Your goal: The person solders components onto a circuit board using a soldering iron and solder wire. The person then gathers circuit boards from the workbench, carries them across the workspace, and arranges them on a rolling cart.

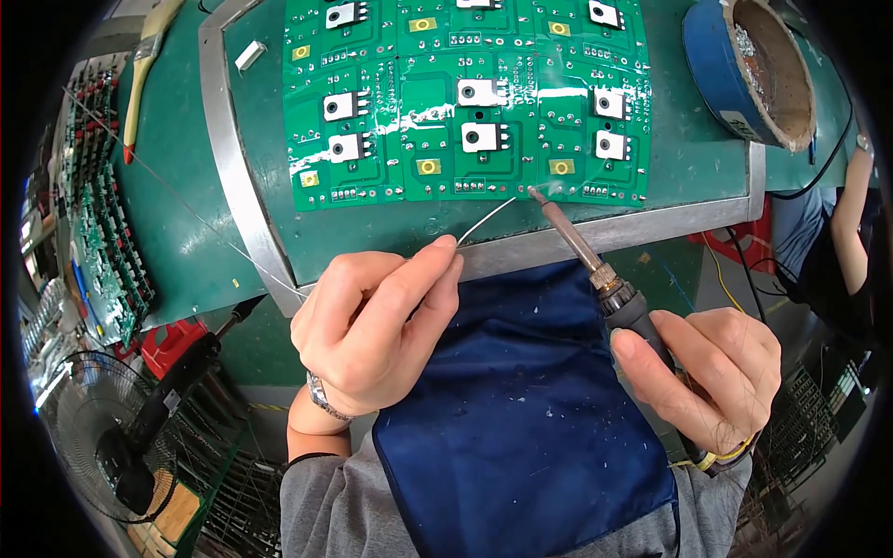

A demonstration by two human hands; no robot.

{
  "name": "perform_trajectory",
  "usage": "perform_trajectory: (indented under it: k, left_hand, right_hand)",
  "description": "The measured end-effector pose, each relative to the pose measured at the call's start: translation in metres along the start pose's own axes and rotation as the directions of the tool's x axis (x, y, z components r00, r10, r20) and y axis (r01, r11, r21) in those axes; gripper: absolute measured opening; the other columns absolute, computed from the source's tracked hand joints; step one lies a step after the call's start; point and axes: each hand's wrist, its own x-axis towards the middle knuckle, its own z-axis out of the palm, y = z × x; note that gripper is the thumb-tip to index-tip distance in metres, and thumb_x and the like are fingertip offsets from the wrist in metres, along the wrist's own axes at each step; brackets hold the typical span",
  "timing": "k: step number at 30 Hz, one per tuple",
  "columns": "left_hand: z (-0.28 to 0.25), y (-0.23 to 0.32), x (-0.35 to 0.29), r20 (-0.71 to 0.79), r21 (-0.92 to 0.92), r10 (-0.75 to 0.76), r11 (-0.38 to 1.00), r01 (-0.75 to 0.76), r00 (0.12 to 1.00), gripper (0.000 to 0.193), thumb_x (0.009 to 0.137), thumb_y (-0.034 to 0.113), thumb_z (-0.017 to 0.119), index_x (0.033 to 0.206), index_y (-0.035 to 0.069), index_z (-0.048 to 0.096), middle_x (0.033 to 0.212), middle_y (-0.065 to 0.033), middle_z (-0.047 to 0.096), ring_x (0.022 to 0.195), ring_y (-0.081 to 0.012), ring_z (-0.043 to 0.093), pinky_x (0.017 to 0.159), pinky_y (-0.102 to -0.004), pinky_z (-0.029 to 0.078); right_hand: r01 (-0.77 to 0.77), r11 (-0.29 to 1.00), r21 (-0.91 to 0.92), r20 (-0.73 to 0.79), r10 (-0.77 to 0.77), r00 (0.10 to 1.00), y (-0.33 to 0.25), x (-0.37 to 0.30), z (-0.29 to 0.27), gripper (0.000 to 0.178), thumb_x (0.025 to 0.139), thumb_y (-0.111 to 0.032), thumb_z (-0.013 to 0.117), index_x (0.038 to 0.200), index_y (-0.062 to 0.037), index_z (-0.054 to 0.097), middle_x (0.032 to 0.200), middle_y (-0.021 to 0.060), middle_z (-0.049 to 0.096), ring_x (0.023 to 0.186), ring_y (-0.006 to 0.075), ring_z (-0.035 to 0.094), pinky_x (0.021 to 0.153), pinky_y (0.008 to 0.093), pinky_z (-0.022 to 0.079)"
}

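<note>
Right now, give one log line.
left hand: thin silvery wire | right hand: black-handled soldering iron | tip: at green circuit board

The head-worn fisheye camera faces steeply downward at close range, covering the left hand [377, 325], right hand [712, 372] and tabletop [186, 256] beyond.

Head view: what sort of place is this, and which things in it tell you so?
Probably an electronics assembly workshop: the right hand holds a soldering iron by a green circuit board panel, the left hand holds thin wire, and more boards are lined up at the left.
</note>
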Motion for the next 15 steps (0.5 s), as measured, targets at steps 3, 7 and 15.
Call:
perform_trajectory:
  k: [3,7,15]
  left_hand:
    - [-0.004,0.001,-0.002,0.008,0.012,-0.018,1.000,0.018,1.000,0.028,0.063,0.002,0.080,0.089,0.010,0.072,0.069,0.0009,0.054,0.053,-0.0108,0.053,0.046,-0.0244,0.043]
    - [-0.004,0.001,-0.001,0.022,-0.022,-0.004,1.000,0.005,1.000,0.029,0.063,0.001,0.080,0.089,0.008,0.072,0.069,0.0001,0.055,0.055,-0.0128,0.055,0.047,-0.0257,0.044]
    - [-0.012,0.002,-0.002,0.042,-0.057,-0.029,0.998,0.032,0.999,0.029,0.063,-0.005,0.078,0.089,0.006,0.072,0.072,-0.0022,0.055,0.059,-0.0109,0.053,0.051,-0.0231,0.043]
  right_hand:
    - [0.035,0.999,0.003,0.032,-0.035,0.999,0.002,0.000,-0.001,0.048,0.051,-0.006,0.069,0.099,-0.0076,0.071,0.083,0.0079,0.060,0.061,0.0144,0.053,0.052,0.0228,0.045]
    - [0.036,0.999,0.012,-0.011,-0.036,0.999,0.003,0.001,0.002,0.048,0.048,-0.006,0.070,0.096,-0.0087,0.072,0.082,0.0078,0.060,0.059,0.0143,0.052,0.050,0.0226,0.044]
    - [0.009,0.998,0.067,-0.043,-0.006,0.999,0.001,0.001,-0.007,0.032,0.056,-0.002,0.073,0.088,-0.0047,0.072,0.080,0.0105,0.061,0.057,0.0156,0.054,0.046,0.0252,0.045]
